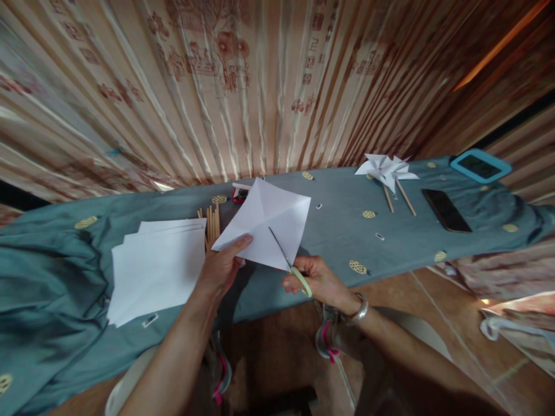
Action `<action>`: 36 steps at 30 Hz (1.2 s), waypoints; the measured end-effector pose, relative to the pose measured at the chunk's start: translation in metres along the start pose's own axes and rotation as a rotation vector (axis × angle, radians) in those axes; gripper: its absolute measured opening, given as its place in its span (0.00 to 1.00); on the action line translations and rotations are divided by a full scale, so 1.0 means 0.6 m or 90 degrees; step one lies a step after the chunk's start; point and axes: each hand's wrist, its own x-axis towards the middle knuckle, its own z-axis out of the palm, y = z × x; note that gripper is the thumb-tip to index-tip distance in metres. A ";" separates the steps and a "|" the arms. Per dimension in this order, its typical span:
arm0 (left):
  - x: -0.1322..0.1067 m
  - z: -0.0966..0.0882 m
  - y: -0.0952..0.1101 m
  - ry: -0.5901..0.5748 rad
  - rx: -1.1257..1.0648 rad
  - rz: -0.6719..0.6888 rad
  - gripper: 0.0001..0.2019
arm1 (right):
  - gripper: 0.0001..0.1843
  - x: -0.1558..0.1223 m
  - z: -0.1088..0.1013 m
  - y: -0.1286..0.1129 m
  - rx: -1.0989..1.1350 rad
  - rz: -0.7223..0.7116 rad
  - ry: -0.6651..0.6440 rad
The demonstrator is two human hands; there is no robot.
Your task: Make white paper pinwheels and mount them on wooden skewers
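A white square sheet of paper (pixel 277 208) with crease lines is held up over the table. My left hand (pixel 225 263) pinches its lower left edge, thumb on top. In my right hand (pixel 318 280) is a pair of scissors (pixel 300 280) with pale green handles. One blade lies over the paper's face from the lower right corner toward the middle; the other blade is hidden beneath the sheet. Left of my left hand lies a stack of white paper (pixel 158 266), with several thin wooden sticks (pixel 212 222) beside it.
Two white paper pinwheels (pixel 385 169) on sticks lie at the back right of the cloth-covered table (pixel 333 231). Near them are a dark phone (pixel 446 211) and a blue-framed device (pixel 480 166). A small red box (pixel 240 193) sits behind the paper. A patterned curtain (pixel 277 86) hangs behind.
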 end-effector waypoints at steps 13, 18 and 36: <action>0.002 -0.001 -0.002 0.000 0.026 -0.004 0.18 | 0.21 0.003 -0.004 0.008 0.010 0.006 0.006; 0.002 0.001 -0.003 -0.002 0.023 -0.003 0.17 | 0.21 0.004 -0.005 0.011 0.013 0.007 0.003; 0.017 -0.012 0.019 0.001 -0.050 0.079 0.20 | 0.23 -0.019 -0.027 -0.002 -0.043 0.057 -0.129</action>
